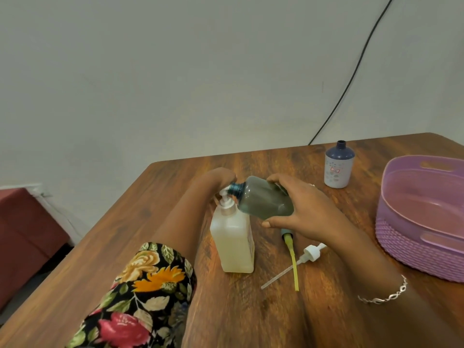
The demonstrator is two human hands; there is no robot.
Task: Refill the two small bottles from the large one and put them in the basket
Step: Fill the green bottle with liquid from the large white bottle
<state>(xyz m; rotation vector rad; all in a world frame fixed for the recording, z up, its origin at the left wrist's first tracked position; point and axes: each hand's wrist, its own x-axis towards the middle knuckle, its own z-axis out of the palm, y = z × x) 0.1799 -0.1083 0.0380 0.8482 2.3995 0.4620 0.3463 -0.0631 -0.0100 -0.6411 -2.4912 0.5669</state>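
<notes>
Right hand [298, 209]: grasps the grey bottle round its body, thumb underneath and fingers curled over the top; a thin bracelet [384, 296] sits on the wrist.
Grey bottle [263, 198]: small, translucent, uncapped, held off the tabletop and tipped on its side, with its blue neck pointing left and touching or just beside the pump head of the large bottle.
Left hand [219, 178]: sits on top of the large bottle's white pump, seen from the wrist side; the fingers are hidden behind it, so I cannot tell whether they curl round the pump or only press on it.
Floral sleeve [153, 285]: covers the left upper arm, black with yellow, red and cream flowers.
Large bottle [233, 241]: upright on the tabletop between the two forearms, square-sided, cloudy plastic, holding pale yellowish liquid.
Yellow-tubed pump [292, 257]: lies on the tabletop just right of the large bottle, under the right hand, its tube pointing toward the camera.
White pump [310, 253]: lies beside it, its clear tube crossing the yellow one.
White bottle [339, 165]: small, with a dark blue shoulder and open neck, standing upright near the far edge, well apart from the hands.
Basket [401, 247]: purple, oval, with a woven-look lower wall and handle slots, at the right edge of the tabletop; no bottle is inside.
Tabletop [113, 234]: dark grained wood.
Cable [351, 76]: black, running down the grey wall behind the tabletop.
</notes>
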